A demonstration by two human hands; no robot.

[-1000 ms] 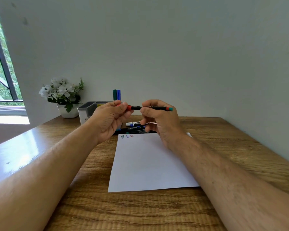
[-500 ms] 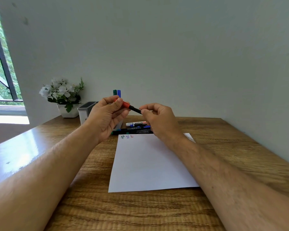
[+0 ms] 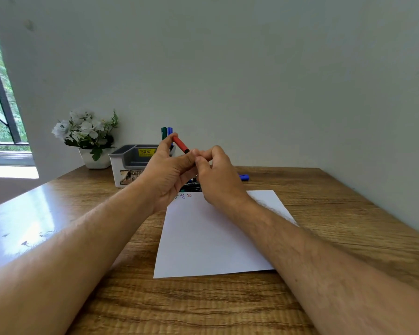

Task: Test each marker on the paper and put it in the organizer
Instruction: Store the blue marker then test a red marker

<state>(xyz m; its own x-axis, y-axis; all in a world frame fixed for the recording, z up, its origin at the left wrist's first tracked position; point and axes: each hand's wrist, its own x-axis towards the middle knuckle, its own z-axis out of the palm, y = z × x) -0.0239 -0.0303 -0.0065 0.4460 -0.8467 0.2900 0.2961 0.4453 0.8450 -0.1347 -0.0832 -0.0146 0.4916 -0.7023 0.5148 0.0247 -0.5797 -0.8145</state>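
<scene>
Both hands hold one marker (image 3: 181,145) above the far end of the white paper (image 3: 211,240). Its red cap points up and left, and its black body is mostly hidden in my fingers. My left hand (image 3: 166,174) pinches the cap end. My right hand (image 3: 217,176) grips the body. Small green, blue and red test marks (image 3: 183,196) sit at the paper's far left corner. The grey and white organizer (image 3: 131,165) stands behind my left hand, with a green marker (image 3: 164,132) and a blue marker (image 3: 169,131) upright in it.
More markers (image 3: 190,186) lie on the wooden table between the paper and the organizer, mostly hidden by my hands; a blue cap (image 3: 244,177) shows to the right. A white pot of white flowers (image 3: 88,137) stands at the back left by the wall. A window is far left.
The marker has swung from level to tilted, red cap up and left. My hands have come together and now touch, and the marker's far end is hidden behind my right hand.
</scene>
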